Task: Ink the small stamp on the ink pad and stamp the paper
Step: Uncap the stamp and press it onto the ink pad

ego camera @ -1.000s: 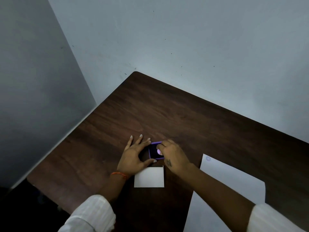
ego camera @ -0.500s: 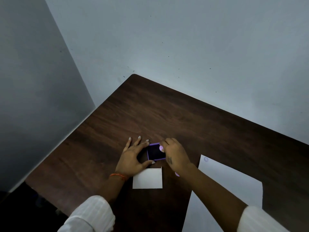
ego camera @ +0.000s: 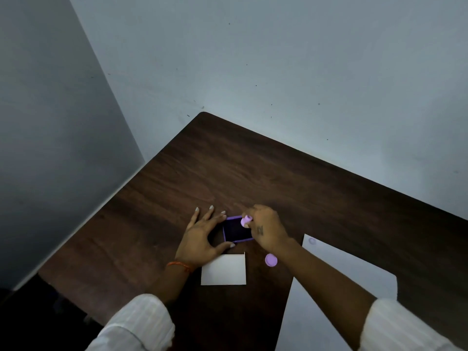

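Observation:
A square ink pad (ego camera: pixel 236 230) with a purple rim and dark surface lies on the brown table (ego camera: pixel 278 178). My left hand (ego camera: pixel 202 234) rests flat beside it, thumb and fingers bracing its left side. My right hand (ego camera: pixel 266 230) pinches a small lilac stamp (ego camera: pixel 246 221) over the pad's far right corner; I cannot tell whether the stamp touches the ink. A large white sheet of paper (ego camera: pixel 336 295) lies to the right under my right forearm, with one faint round purple mark (ego camera: pixel 312 241) near its far corner.
A small white card (ego camera: pixel 223 269) lies just in front of the ink pad. A round lilac cap (ego camera: pixel 271 260) sits on the table between card and paper. Grey walls close in on the far and left sides; the table's left edge drops off.
My right hand has shifted from over the pad's middle to its far right corner with the stamp. The lilac cap, hidden before, now shows beside my right wrist. My left hand stays put.

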The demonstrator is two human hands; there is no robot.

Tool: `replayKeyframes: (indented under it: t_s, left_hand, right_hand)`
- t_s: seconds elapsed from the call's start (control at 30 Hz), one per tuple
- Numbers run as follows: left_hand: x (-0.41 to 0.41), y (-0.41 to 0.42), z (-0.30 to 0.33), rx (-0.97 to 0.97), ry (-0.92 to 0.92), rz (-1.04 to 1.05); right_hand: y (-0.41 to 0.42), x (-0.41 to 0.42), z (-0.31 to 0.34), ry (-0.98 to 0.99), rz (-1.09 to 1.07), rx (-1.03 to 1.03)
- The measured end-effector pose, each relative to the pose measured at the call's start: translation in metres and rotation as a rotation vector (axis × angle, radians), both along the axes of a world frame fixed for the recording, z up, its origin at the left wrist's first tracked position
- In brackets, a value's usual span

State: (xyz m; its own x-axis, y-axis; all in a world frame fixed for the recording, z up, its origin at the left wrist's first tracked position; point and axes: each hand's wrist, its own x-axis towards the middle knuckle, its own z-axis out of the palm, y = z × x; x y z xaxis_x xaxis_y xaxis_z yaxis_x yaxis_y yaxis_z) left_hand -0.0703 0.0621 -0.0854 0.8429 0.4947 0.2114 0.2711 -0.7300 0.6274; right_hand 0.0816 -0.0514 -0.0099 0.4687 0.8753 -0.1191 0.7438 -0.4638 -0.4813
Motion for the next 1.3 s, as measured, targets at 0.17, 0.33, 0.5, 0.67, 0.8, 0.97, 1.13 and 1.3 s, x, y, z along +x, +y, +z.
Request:
replayKeyframes:
  t_s: [0.17,0.33,0.5,0.67,0.8,0.97,1.13,1.3]
  left_hand:
    - [0.0,0.0,0.0,0.008,0.003,0.0]
    - [0.001,0.001,-0.004,0.022,-0.003,0.001]
    - [0.001,0.001,-0.004,0.023,0.002,0.001]
    - [0.0,0.001,-0.003,0.03,-0.002,0.002]
    - [0.001,0.002,-0.004,0.038,0.021,-0.005]
    - [0.0,0.001,-0.002,0.027,0.03,-0.009]
    - [0.0,0.001,-0.001,0.022,0.028,-0.005]
    - [0.0,0.001,-0.002,0.023,0.017,-0.009]
  right_hand:
    - [-0.003,0.004,0.007,0.102,0.045,-0.256]
    - [-0.019,-0.007,-0.018,-0.164,0.232,-0.154]
    - [-0.018,-0.007,-0.028,-0.013,0.027,0.036]
    - [-0.017,0.011,-0.02,-0.137,0.319,-0.077]
    - [-0.017,-0.008,-0.024,-0.18,0.207,-0.065]
    - [-0.015,0.0,-0.001,0.07,0.016,0.01]
    - [-0.02,0.009,-0.005,-0.135,0.208,-0.099]
    - [-0.016,0.002,-0.017,-0.157,0.106,-0.036]
